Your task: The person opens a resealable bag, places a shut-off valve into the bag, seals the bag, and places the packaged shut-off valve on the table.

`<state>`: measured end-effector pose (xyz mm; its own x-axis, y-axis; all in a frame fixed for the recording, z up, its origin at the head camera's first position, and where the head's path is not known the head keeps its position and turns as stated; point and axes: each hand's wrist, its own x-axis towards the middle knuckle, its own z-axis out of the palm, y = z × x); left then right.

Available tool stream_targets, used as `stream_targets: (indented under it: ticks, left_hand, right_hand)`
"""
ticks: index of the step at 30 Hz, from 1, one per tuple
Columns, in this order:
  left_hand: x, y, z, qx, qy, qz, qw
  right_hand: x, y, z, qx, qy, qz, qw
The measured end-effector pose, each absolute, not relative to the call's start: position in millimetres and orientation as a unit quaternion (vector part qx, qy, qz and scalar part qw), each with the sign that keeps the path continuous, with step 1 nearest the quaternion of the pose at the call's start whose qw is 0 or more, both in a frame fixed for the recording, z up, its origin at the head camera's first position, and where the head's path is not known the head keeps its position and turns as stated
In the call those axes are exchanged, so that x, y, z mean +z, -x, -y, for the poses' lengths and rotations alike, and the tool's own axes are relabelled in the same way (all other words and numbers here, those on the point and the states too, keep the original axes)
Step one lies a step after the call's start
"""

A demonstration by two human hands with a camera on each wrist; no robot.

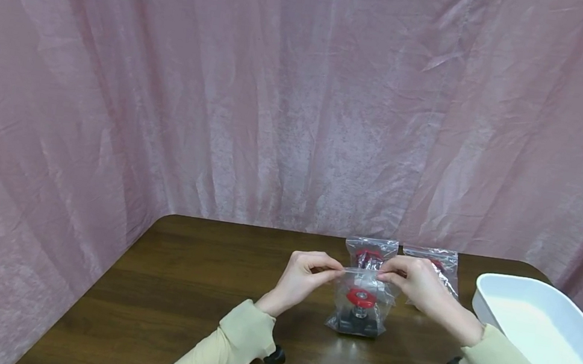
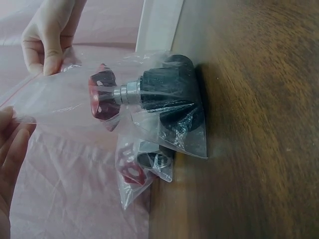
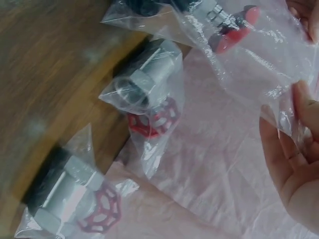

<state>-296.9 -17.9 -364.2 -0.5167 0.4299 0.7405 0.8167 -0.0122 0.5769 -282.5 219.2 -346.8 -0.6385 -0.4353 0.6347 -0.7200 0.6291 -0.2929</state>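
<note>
A clear zip bag (image 1: 366, 282) stands on the table, its top edge stretched between both hands. Inside it is a valve (image 1: 359, 318) with a black body, a metal stem and a red handle. My left hand (image 1: 303, 276) pinches the bag's left top corner between thumb and fingers. At the opposite corner my right hand (image 1: 418, 282) pinches the same edge. The left wrist view shows the bag's red zip line (image 2: 20, 92) running between the two hands. Behind stands a bagged silver valve (image 3: 149, 74) with a red handwheel.
A second bagged silver valve (image 3: 70, 194) stands at the back, beyond my right hand. To the right is a white plastic tub (image 1: 539, 346). The brown wooden table (image 1: 191, 291) reaches back to a pink curtain (image 1: 299, 116).
</note>
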Motion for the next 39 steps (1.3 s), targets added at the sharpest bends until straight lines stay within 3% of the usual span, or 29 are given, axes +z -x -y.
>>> stream_targets:
  ticks: [6,15,18,25,30,35,39]
  left_hand:
    - [-365.5,296.4,18.9,-0.544,0.456,0.680,0.185]
    - [-366.2,296.4,20.7,-0.543,0.460,0.681,0.174]
    - [-365.9,295.4,21.1,-0.540,0.458,0.683,0.180]
    - [-370.0,299.5,20.2,-0.538,0.458,0.683,0.184]
    - [-378.0,308.2,19.7,-0.533,0.448,0.695,0.181]
    - [-368.2,294.9,18.9,-0.545,0.403,0.726,0.119]
    - [-385.6,306.9,15.3,-0.554,0.367,0.745,0.062]
  right_hand:
    - [-347.9,280.2,-228.4,0.296,-0.319,0.877,0.206]
    - [-346.5,278.5,-241.5,0.315,-0.282,0.889,0.177]
    - [-348.3,279.7,-242.5,0.313,-0.297,0.879,0.203]
    - [-355.3,284.8,-239.9,0.254,-0.376,0.823,0.340]
    - [-356.4,286.8,-239.3,0.239,-0.394,0.809,0.366]
    - [-359.1,286.2,-240.3,0.241,-0.401,0.798,0.381]
    - [-360.5,286.6,-241.0,0.249,-0.399,0.797,0.378]
